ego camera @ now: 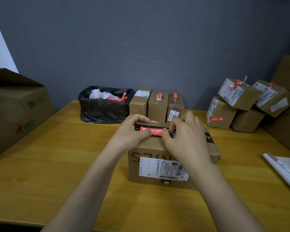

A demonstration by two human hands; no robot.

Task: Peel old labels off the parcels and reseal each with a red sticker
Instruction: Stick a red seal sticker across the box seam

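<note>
Brown cardboard parcel (pixel 167 153): sits on the yellow wooden table (pixel 57 164), roughly mid-table; every place below is given from this parcel.
Parcel front: a white printed shipping label (pixel 161 168) faces the person, its text upside down.
Red rectangular sticker (pixel 155 130): lies on the parcel's top, near the far edge, over dark tape; long axis runs left to right, parallel to that edge.
Left hand (pixel 132 131): thumb presses the sticker's left part, other fingers curl over the parcel's far left corner.
Right hand (pixel 184 133): thumb and fingers pinch at the sticker's right end.
Behind the parcel: three upright brown boxes (pixel 157 104) in a row, close to its far edge.
Behind left: black plastic bag (pixel 104 106), open, holding white and red scraps.
Right rear: heap of brown labelled boxes (pixel 238 104), apart from the parcel.
Far right: white paper sheets (pixel 285 168) at the table edge.
Far left: large cardboard carton (pixel 15 111) off the table.
Open room: bare tabletop to the left and in front of the parcel.
</note>
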